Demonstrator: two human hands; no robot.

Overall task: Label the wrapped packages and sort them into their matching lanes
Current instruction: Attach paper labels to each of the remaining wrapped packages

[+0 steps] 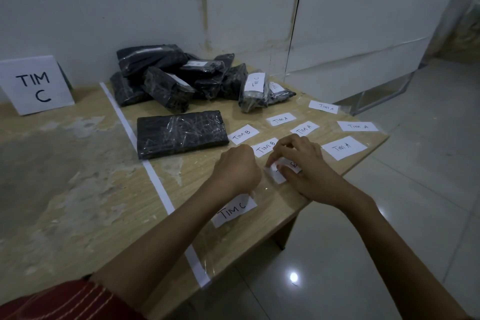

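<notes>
The right hand (304,166) pinches a paper label (279,173) on the table (78,189), one edge raised. The left hand (237,169) is curled beside it; whether it holds anything cannot be told. The flat package (181,134) lies just behind. Risk: clinging tape may tear or fold the label.

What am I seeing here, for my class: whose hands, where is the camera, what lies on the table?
No machine here: one camera worn on a person's head looks down at their bare hands. The right hand pinches a small paper label; the left hand is curled beside it, whether holding anything is hidden. On the table lie a pile of black wrapped packages, one flat package apart, loose slips reading TIM A, TIM B and TIM C, and a standing TIM C sign.
</notes>
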